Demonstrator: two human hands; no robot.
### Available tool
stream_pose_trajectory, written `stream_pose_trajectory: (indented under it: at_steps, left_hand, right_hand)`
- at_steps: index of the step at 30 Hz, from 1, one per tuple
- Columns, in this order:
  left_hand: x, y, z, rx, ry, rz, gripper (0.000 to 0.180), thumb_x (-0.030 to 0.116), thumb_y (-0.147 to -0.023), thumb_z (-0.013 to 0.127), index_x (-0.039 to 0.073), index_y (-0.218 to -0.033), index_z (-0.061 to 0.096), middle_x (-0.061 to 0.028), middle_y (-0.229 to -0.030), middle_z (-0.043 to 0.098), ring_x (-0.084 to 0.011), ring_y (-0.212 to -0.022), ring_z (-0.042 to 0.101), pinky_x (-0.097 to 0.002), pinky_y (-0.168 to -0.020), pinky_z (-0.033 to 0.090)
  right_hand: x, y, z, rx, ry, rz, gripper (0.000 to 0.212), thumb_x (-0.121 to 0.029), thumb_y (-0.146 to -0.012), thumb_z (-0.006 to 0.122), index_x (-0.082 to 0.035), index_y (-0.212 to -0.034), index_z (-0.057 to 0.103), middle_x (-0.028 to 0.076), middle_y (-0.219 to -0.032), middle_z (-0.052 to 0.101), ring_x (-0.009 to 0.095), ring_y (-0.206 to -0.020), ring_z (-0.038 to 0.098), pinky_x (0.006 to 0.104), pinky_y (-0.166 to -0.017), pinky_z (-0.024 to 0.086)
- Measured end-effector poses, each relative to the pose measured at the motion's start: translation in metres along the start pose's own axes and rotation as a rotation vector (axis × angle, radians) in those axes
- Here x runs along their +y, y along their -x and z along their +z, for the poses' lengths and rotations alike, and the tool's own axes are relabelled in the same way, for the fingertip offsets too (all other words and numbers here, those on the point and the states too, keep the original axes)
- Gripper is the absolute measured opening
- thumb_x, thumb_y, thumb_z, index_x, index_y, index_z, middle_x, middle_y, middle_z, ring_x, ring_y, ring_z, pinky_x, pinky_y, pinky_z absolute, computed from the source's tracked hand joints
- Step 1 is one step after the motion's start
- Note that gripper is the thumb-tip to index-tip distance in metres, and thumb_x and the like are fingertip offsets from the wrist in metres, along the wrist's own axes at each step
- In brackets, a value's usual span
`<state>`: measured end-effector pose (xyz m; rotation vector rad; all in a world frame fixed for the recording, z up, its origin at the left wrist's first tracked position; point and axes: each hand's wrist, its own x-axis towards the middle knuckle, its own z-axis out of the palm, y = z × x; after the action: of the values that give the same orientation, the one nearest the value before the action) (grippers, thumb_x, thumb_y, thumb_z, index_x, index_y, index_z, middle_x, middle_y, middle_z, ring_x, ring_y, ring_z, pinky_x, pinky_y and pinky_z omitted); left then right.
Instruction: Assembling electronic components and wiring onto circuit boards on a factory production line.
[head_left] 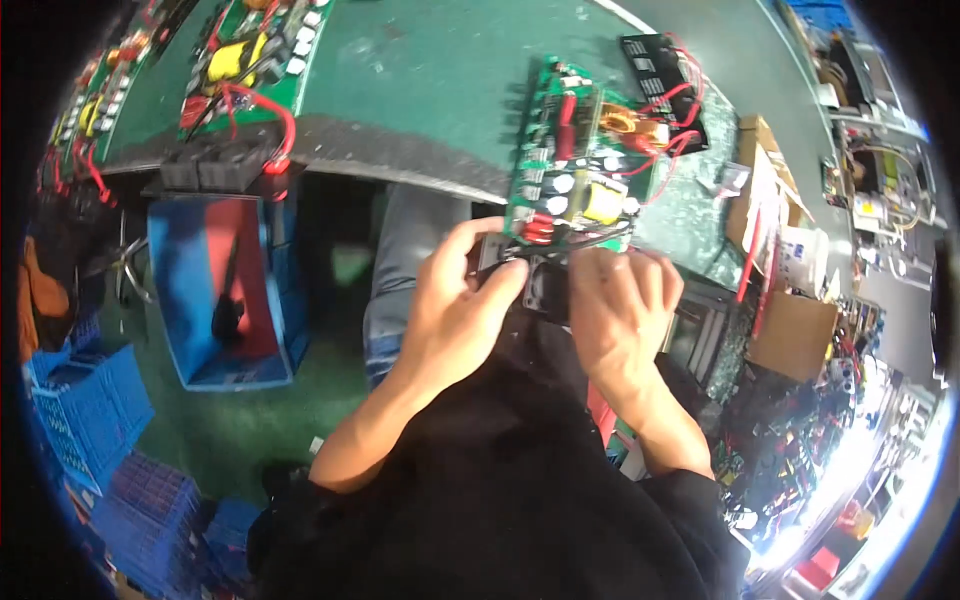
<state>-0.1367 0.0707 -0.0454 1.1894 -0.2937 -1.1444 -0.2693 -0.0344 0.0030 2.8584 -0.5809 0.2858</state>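
Note:
A green circuit board (548,130) lies on the bench in front of me, crowded with a yellow-wrapped transformer (603,203), copper coils and white-topped cylinders. At its near end is a dark, squarish part (547,290), perhaps a fan or a socket panel, with black wires running to the board. My left hand (450,300) grips this part's left side between thumb and fingers. Over its right side, my right hand (620,305) is closed with fingers curled down; what the fingertips pinch is hidden. Red wires join the board to a black slotted plate (650,65) beyond it.
More circuit boards (235,60) with red leads stand at the left, one reaching the bench edge (400,178). Below hangs a blue and red bin (225,290) holding a dark tool. Blue crates (90,410) stand at lower left. Cardboard boxes (793,335) sit at right.

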Motion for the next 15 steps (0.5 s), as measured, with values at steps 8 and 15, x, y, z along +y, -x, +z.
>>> stream_pose_trajectory:
  at_steps: [8, 15]
  left_hand:
    - [0.0, 0.001, -0.006, 0.001, 0.003, -0.004, 0.033, 0.003, -0.091, 0.063, -0.004, -0.122, 0.055, -0.0059, -0.109, 0.063, -0.0089, -0.096, 0.059, -0.0243, -0.085, 0.048]
    - [0.003, 0.013, 0.002, 0.063, -0.178, 0.166, 0.041, 0.013, -0.091, 0.067, -0.002, -0.126, 0.051, -0.0122, -0.117, 0.058, -0.0184, -0.106, 0.056, -0.0317, -0.091, 0.046]
  right_hand:
    - [0.049, 0.005, -0.019, 0.122, -0.349, 0.25, 0.017, -0.005, -0.081, 0.069, -0.005, -0.098, 0.068, 0.008, -0.089, 0.065, 0.028, -0.079, 0.062, 0.0371, -0.071, 0.05]
    - [0.191, -0.032, 0.007, -0.055, -0.195, 0.984, 0.044, -0.033, -0.079, 0.067, 0.011, -0.083, 0.067, 0.03, -0.078, 0.067, 0.043, -0.077, 0.068, 0.0484, -0.071, 0.051]
